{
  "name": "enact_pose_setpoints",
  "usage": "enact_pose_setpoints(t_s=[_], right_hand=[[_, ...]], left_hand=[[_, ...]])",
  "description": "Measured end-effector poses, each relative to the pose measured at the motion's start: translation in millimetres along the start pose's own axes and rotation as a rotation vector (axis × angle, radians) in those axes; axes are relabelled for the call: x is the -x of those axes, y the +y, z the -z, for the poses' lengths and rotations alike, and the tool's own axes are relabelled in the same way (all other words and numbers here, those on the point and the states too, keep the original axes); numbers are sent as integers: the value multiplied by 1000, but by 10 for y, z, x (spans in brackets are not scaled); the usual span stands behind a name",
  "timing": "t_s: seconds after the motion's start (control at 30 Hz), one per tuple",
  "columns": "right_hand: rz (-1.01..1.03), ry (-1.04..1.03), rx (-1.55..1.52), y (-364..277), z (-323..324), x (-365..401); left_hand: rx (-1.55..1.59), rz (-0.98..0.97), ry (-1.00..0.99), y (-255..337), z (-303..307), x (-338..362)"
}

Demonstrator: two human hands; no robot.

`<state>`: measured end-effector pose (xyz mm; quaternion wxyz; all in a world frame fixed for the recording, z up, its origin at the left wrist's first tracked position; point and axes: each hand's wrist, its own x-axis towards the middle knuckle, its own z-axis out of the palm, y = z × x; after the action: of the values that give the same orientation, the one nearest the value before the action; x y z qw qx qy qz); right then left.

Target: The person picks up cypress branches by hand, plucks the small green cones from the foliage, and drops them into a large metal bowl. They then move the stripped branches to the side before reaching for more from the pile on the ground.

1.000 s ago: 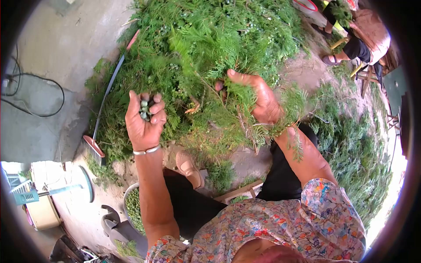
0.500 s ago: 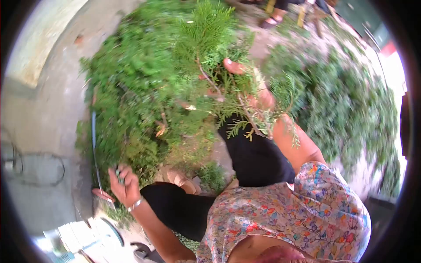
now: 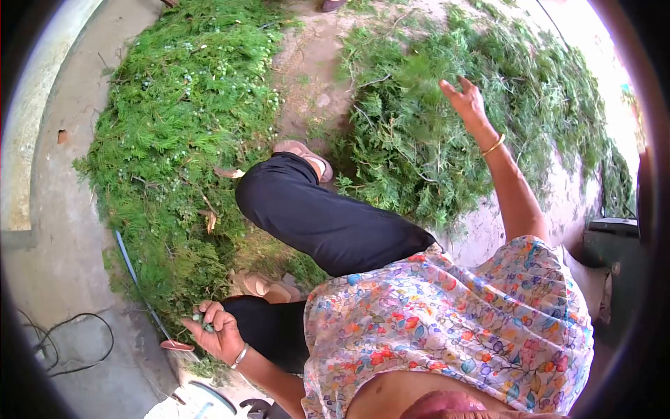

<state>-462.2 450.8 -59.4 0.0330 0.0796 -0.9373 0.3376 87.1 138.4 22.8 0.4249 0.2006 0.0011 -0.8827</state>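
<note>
My left hand (image 3: 218, 334), with a silver bracelet, is closed around several small blue-green seed cones (image 3: 202, 321) beside my knee. Stretched out over the right-hand heap of cut conifer branches (image 3: 398, 150), my right hand (image 3: 466, 103) has its fingers apart and holds nothing. A blurred green conifer sprig (image 3: 417, 75) shows just left of that hand, apart from it. The left-hand heap of conifer branches (image 3: 181, 105) carries many pale cones.
A broom (image 3: 176, 345) with a blue handle lies along the left heap's edge. Black cable (image 3: 87, 315) loops on the concrete at left. My dark trouser leg (image 3: 328, 216) and shoe (image 3: 307, 155) lie between the heaps. At right stands a dark box (image 3: 614, 244).
My right hand has let go of the conifer branch and swung right over the right heap. My left hand keeps hold of the cones. The view has shifted.
</note>
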Motion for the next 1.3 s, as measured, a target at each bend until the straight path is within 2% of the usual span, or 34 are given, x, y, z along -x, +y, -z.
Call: enact_pose_setpoints(t_s=[0.03,0.17,0.23,0.27,0.3,0.33,0.37,0.4,0.43,0.47,0.5,0.53,0.57,0.6,0.63,0.67,0.73,0.8,0.87,0.93,0.97,1.0,1.03,1.1,1.2,1.23,1.3], right_hand=[[-38,26,141,78,58,-20],[-79,-77,169,312,180,186],[-94,-125,96,626,-103,358],[256,-140,343,896,-264,469],[217,-213,285,1118,-417,520],[175,-283,228,1132,-491,633],[51,-392,161,750,-407,854],[159,-345,153,813,-540,982],[119,-468,87,671,-545,1078],[156,-491,25,555,-574,1179],[187,-528,-10,627,-694,1185],[141,-591,-88,610,-757,1229],[74,-765,-44,585,-798,1167],[27,-827,42,495,-835,1162],[84,-865,59,581,-932,1119],[313,-859,-61,772,-1086,1046],[555,-887,-168,701,-1180,954],[538,-886,177,420,-1134,976],[486,-914,131,519,-1261,862],[430,-941,84,519,-1304,856],[406,-949,-76,422,-1265,943],[385,-959,-235,322,-1225,1033],[411,-953,-249,304,-1255,1042],[488,-928,-150,271,-1290,1058],[553,-905,-60,241,-1335,1072],[564,-901,-53,230,-1346,1088],[593,-896,-35,192,-1357,1092]], left_hand=[[33,-6,-2,-15,-24,2],[13,-53,-15,-13,-104,25],[34,-50,-31,49,-159,104],[89,-27,-47,65,-214,146],[147,-26,-63,102,-237,215],[195,-4,-95,175,-208,254],[280,40,-64,199,-236,298],[345,27,-92,194,-243,365],[333,-15,-77,200,-298,427],[242,-87,-60,255,-248,470],[278,-73,-186,351,-78,516],[312,-190,-114,417,-18,596],[355,-288,-42,461,61,628],[315,-366,-6,509,163,712],[284,-426,35,538,304,794],[281,-468,52,597,466,894],[297,-515,104,714,795,1150],[283,-520,39,897,1209,1535],[264,-559,-4,1048,1520,1916],[70,-850,416,1134,1743,2273],[78,-862,427,1173,1842,2401],[37,-924,561,1200,1941,2519],[-4,-982,696,1232,2068,2646],[-41,-978,725,1311,2447,2836],[-74,-951,987,1344,2814,2930],[-65,-955,994,1358,2982,2963],[-107,-824,1004,1386,3224,3035]])
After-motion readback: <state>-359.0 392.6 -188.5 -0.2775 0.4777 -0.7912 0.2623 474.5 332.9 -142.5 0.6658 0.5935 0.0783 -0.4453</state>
